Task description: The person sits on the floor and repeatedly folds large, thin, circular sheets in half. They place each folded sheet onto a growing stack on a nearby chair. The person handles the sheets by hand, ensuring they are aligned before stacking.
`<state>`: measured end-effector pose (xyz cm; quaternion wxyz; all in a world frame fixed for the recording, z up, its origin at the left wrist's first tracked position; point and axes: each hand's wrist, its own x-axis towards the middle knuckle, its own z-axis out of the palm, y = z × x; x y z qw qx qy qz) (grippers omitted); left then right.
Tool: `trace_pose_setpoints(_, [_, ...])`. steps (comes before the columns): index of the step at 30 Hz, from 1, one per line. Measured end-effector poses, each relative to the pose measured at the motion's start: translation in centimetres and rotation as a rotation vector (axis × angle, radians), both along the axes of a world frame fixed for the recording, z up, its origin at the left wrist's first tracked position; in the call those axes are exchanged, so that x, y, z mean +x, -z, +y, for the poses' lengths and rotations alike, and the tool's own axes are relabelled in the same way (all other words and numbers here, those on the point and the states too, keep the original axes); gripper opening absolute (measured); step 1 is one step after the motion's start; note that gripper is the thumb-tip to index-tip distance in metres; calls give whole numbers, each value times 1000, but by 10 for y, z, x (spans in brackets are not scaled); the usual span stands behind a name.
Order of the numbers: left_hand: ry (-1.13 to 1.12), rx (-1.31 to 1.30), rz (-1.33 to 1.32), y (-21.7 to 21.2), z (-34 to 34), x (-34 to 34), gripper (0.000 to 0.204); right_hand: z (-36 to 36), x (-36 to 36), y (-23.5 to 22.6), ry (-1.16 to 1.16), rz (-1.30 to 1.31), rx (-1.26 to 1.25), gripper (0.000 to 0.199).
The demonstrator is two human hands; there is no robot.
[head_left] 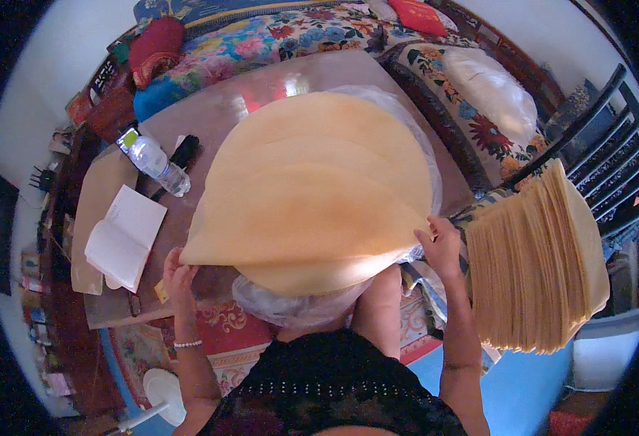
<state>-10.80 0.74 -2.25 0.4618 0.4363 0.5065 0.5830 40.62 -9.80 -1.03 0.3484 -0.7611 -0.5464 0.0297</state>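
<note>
A large, thin, round tan sheet that looks like a flatbread point(312, 200) is stretched between my two hands at its near edge. My left hand point(180, 272) pinches its left corner, and my right hand point(441, 243) grips the right one. Beneath and beyond it lie more such round sheets point(319, 120), overlapping in a pile on the table. Clear plastic point(283, 305) shows under the pile at the near side and along the far right rim. Beside my right hand stands a thick stack of folded tan sheets point(523, 261) on a chair.
On the table's point(189, 123) left side are a water bottle point(158, 163), a dark object point(185, 151) and an open notebook point(127, 232). Flower-patterned seats point(319, 33) line the back; a white plastic bag point(490, 91) rests at the right. The black chair back point(603, 138) rises behind the stack.
</note>
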Motion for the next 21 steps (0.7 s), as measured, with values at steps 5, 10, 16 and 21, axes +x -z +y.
trace_pose_setpoints(5, [12, -88, 413, 43, 36, -37, 54, 13, 21, 38, -33, 147, 30, 29])
trace_pose_setpoints(10, [-34, -79, 671, 33, 34, -23, 48, 15, 22, 24, -129, 470, -58, 19])
trace_pose_setpoints(16, [53, -30, 536, 42, 36, -25, 38, 18, 15, 19, -146, 589, 78, 13])
trace_pose_setpoints(21, [-29, 377, 765, -14, 39, 13, 28, 25, 20, 21, -104, 374, 188, 8])
